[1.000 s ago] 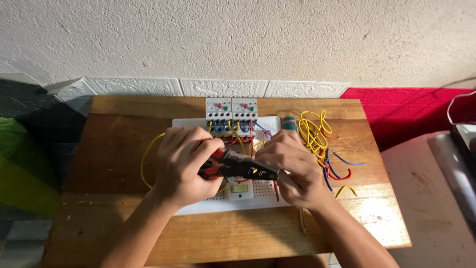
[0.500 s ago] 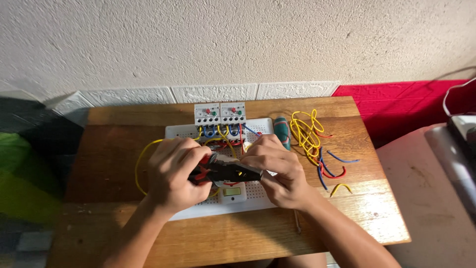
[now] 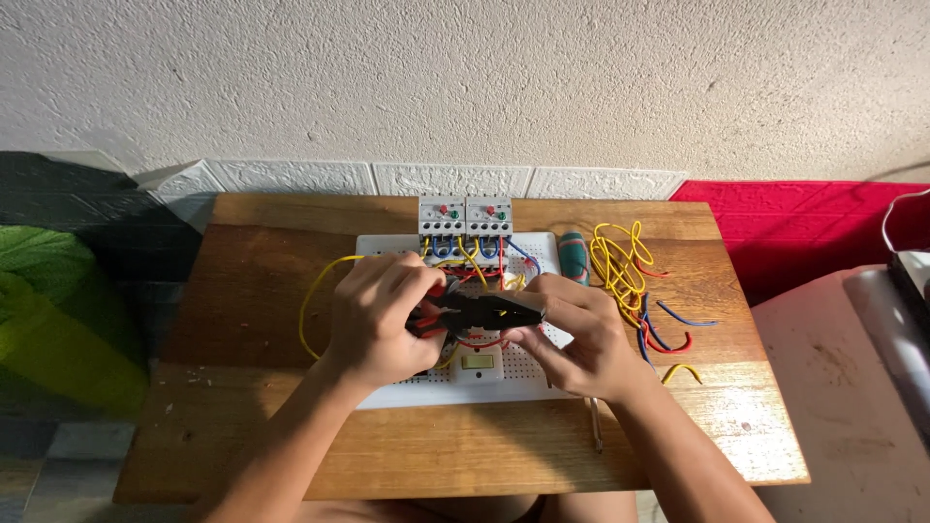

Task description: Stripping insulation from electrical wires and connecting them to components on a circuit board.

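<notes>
My left hand [image 3: 383, 315] grips the red-and-black handles of a pair of black pliers [image 3: 489, 311], jaws pointing right. My right hand [image 3: 581, 334] closes around the jaw end, its fingers pinched on what looks like a wire; the wire itself is hidden. Both hands hover over a white perforated board [image 3: 513, 383] lying on a wooden table [image 3: 252, 291]. Two grey contactor blocks [image 3: 464, 217] with red and green buttons stand at the board's far edge, wired in yellow, blue and red. A yellow wire [image 3: 308, 305] loops off to the left. A small switch [image 3: 478, 363] sits under the pliers.
A heap of loose yellow, red and blue wires [image 3: 635, 281] lies right of the board, beside a green-handled screwdriver [image 3: 575, 254]. A red cloth [image 3: 814, 232] and a pale surface [image 3: 843, 387] lie to the right, a green object [image 3: 48, 320] to the left. A rough white wall rises behind.
The view has shifted slightly. My hands and the pliers stay together over the board, the right hand's fingers closing more around the jaw end.
</notes>
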